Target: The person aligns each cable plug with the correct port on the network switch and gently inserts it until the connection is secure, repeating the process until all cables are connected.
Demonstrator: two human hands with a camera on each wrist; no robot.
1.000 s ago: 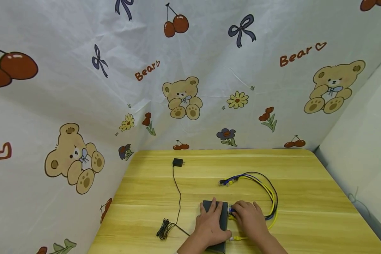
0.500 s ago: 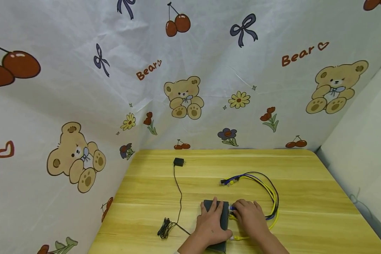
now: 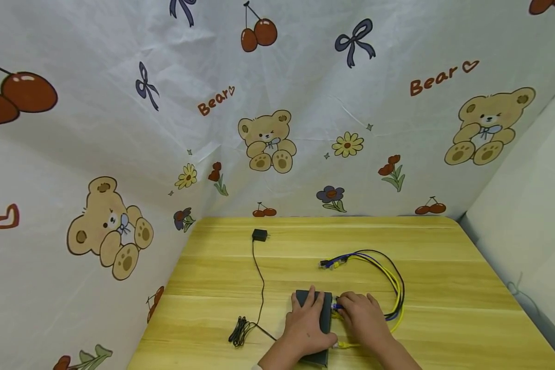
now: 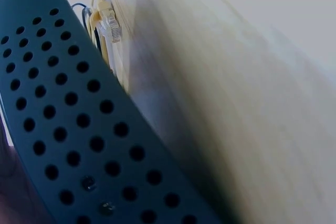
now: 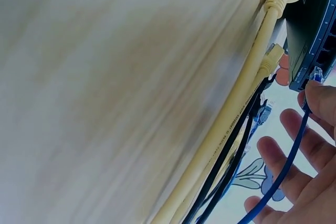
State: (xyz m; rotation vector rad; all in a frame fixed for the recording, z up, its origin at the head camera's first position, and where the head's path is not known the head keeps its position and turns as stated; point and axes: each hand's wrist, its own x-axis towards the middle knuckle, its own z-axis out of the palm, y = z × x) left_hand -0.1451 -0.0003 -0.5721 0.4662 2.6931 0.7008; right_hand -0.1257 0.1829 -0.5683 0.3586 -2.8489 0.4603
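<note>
Blue plug [image 5: 316,75] sits pinched between thumb and finger of the right hand [image 3: 363,316], its tip up at the ports [image 5: 326,56]; whether it's seated, I can't tell. That hand's other fingers bend loosely, and blue cable [image 5: 283,169] trails back past them. Here's the key line: the plug points left, near the far end of the dark box [image 3: 326,319], crosswise to the box's long axis, which runs toward the worktop's [image 3: 467,288] far edge. Ports face the right edge, so the right hand is the nearer one. Left hand [image 3: 307,329]: flat on the box's top, fingers spread, thumb out over the port side. Tight in there! A yellow plug [image 3: 344,345] lies just beside that side, closer to the person. Outward now: the cable loop [image 3: 401,293] bows toward the right edge, wood running on beyond it, its loose plugs [image 3: 330,265] past the box's far end. Over left, a coiled cord [image 3: 239,331]; the adapter [image 3: 259,235] is near the far edge.
</note>
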